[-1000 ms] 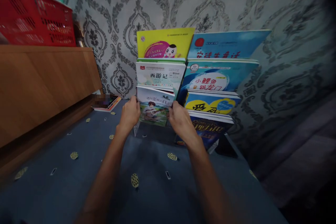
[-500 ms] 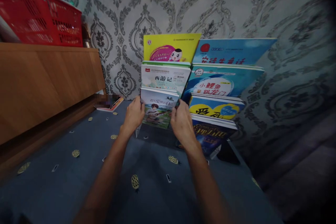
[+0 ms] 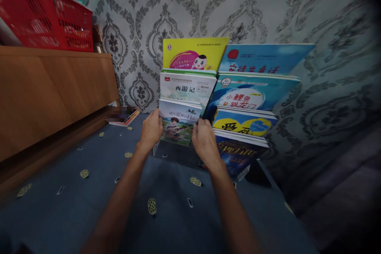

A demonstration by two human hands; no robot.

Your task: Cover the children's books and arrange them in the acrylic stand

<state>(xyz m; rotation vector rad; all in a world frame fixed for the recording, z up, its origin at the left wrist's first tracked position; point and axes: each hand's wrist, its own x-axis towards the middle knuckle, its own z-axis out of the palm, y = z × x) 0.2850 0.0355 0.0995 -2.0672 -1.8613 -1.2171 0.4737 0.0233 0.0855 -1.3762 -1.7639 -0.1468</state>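
My left hand point(image 3: 151, 128) grips the left edge of a book point(image 3: 177, 125) whose cover shows a figure with a guitar on grass. On that book's right edge, my right hand point(image 3: 204, 137) is closed too. The book stands upright in the lowest front slot of a clear tiered rack point(image 3: 178, 154). Behind it rise a white book point(image 3: 189, 88) and a yellow book point(image 3: 193, 53). The rack's right column holds a dark blue book point(image 3: 238, 152), a blue and yellow book point(image 3: 247, 122), a teal book point(image 3: 256, 91) and a blue book point(image 3: 268, 56). My fingertips are partly hidden.
A wooden cabinet point(image 3: 56, 99) on the left carries a red basket point(image 3: 47, 18). Beside its foot lies a small pile of books point(image 3: 123, 116). A dark flat object point(image 3: 258, 174) sits right of the rack on the blue patterned cloth point(image 3: 98, 202). Patterned wallpaper point(image 3: 190, 4) stands behind.
The guitar-cover book has shifted slightly left, with both hands still at its sides. My right hand has moved a little left and down along its edge.
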